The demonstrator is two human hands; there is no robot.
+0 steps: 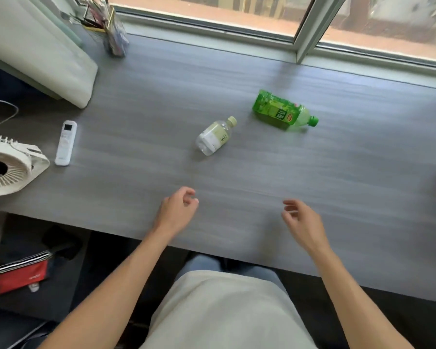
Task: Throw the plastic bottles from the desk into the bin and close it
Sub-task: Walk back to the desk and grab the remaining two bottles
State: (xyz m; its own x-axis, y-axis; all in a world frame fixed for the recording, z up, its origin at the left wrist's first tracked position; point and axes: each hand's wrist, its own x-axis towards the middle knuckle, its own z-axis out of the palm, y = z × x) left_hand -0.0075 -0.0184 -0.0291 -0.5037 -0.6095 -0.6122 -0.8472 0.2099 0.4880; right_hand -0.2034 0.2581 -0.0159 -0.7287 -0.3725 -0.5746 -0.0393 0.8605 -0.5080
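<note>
Both bottles, the clear bottle (215, 136) and green bottle (283, 112), lie sideways on the tabletop (337, 187), with left hand (178, 210) and right hand (302, 222) loosely curled, empty, probably poised to grab.

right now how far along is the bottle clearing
Nothing looks done yet: the clear bottle and the green bottle both lie on their sides on the desk. In hand: nothing; the left hand and right hand hover empty, fingers loosely curled, over the near edge. Left: pick up both bottles, drop them in the bin and close it. The bin is not in view.
</note>
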